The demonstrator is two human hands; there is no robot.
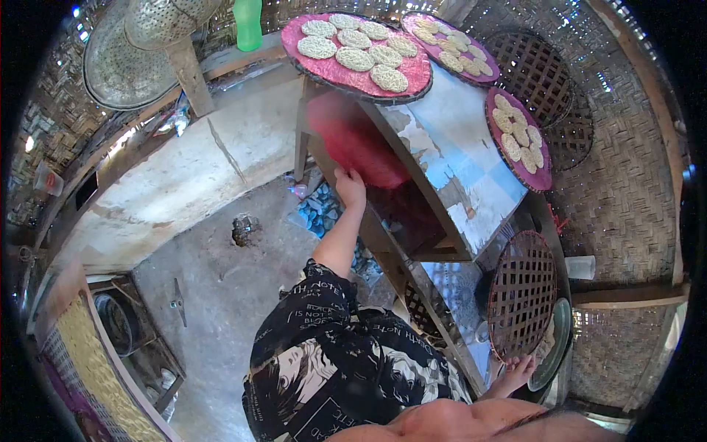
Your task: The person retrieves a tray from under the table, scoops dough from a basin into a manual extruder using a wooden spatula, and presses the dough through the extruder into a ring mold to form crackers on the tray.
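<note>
My left hand (351,188) reaches up beside the open side of a table and closes on the edge of a red sheet (364,144). The sheet is blurred, and I cannot tell whether it is cloth or plastic. Down at the right, my right hand (517,374) has its fingers curled at the lower rim of a round, open-weave woven tray (523,291). This tray is tilted up and bears nothing that I can see. A green basin (554,353) lies right beside it, partly hidden behind the tray.
Three round trays with pink-red linings (412,82) (480,76) (541,177) hold pale noodle-like discs on and by the worn blue-white tabletop (449,155). A green bottle (248,26) and metal strainers (132,70) are at upper left. A plastic cup (580,267) stands at right.
</note>
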